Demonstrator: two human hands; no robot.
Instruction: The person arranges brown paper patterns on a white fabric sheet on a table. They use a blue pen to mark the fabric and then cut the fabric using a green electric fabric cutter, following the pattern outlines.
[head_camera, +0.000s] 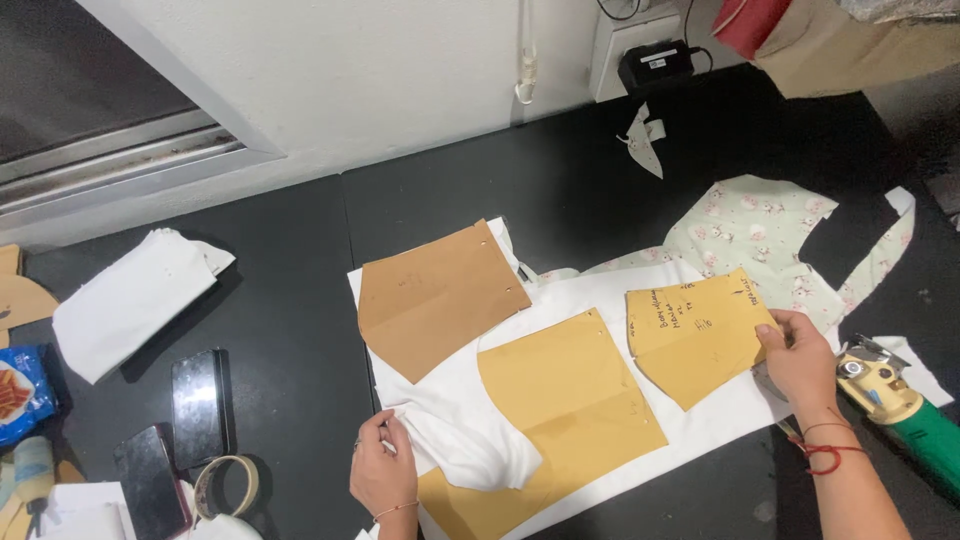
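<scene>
Both hands are at the near edge of the bench (300, 300), working one sheet of white cloth (600, 300) spread on the dark top. Left hand (383, 470): fingers closed, pinching a bunched fold of the cloth at its near left corner, so the cloth humps up there. Right hand (800, 360): fingers closed lightly on the right edge of a yellow paper pattern (690, 335), pressing it flat; red thread bracelet at the wrist.

The cloth lies between the hands, long axis running left to right and slightly slanted, near edge at lower right. The left hand is nearer the loose fold; the right hand is nearer the far right end.

On the cloth, left to right: a brown card pattern (435, 295) at the far left corner, a larger yellow pattern (570, 400) in the middle with the fold lapped over its near left part, then the held pattern, which carries handwriting.

Beside the right wrist: a handheld electric cutter (885, 390), green body, touching nothing the hands hold.

Left of the left hand: a tape roll (225, 485), two dark phones (200, 395), folded white cloth (135, 300).

Farther back: printed pale green fabric (760, 230) beyond the held pattern, then a wall socket with a black plug (655, 60).
</scene>
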